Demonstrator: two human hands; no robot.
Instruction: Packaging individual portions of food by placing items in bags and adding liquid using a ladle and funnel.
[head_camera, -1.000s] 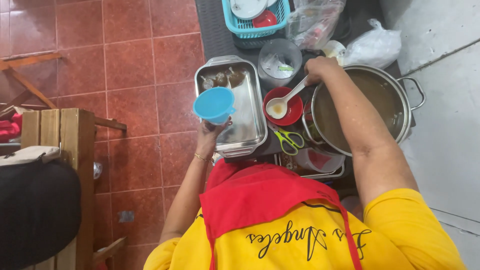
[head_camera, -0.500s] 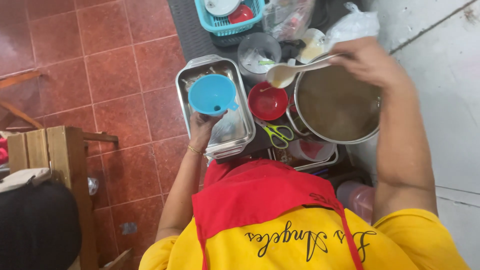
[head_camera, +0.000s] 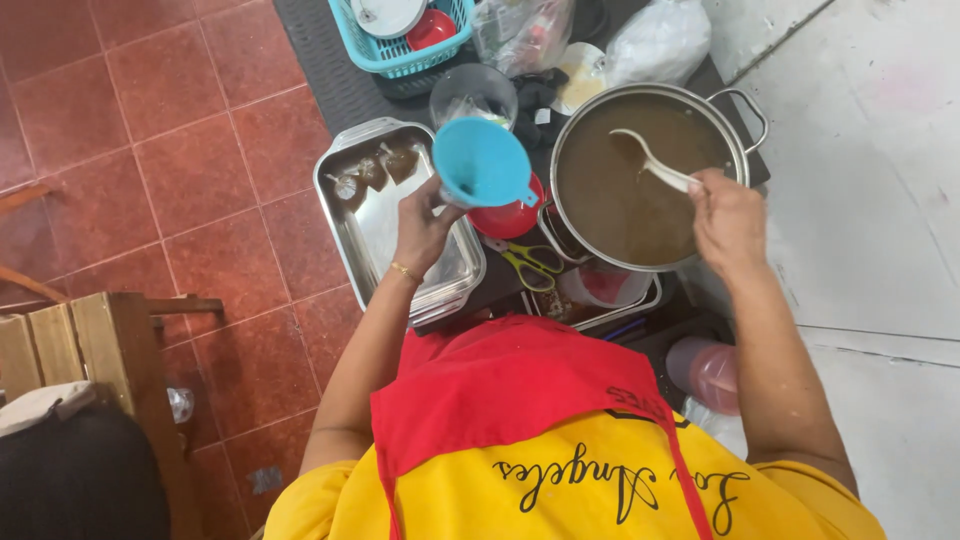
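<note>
Here my left hand (head_camera: 425, 225) is closed around the spout of the blue funnel (head_camera: 480, 162), holding it up with the wide mouth tipped toward me, just above the red bowl (head_camera: 510, 217) and beside the steel tray (head_camera: 380, 225). The funnel looks like thin, stiff plastic, so I judge it light and easy to tip; the narrow stem is the sensible place to pinch it, since the cone is wide and would turn slick once wet.

My right hand (head_camera: 728, 215) is clenched on the handle of the white ladle (head_camera: 650, 160), whose bowl dips into the brown liquid in the big steel pot (head_camera: 640, 180) on the right. The ladle seems rigid plastic, light when empty, but I expect it to grow heavier and prone to dripping when full, so a grip near the handle's end with the bowl kept level suits it. The pot is nearly full and looks heavy; I would not shift it by one handle.

Around me, small tied bags of dark liquid (head_camera: 375, 170) lie at the far end of the tray, soft and likely easy to burst. Green-handled scissors (head_camera: 528, 262) lie near, between tray and pot. Farther off stand a clear cup (head_camera: 472, 95), a turquoise basket (head_camera: 395, 55) with dishes, and white plastic bags (head_camera: 655, 42). The red bowl and the pot's rim lie between the ladle and the funnel.
</note>
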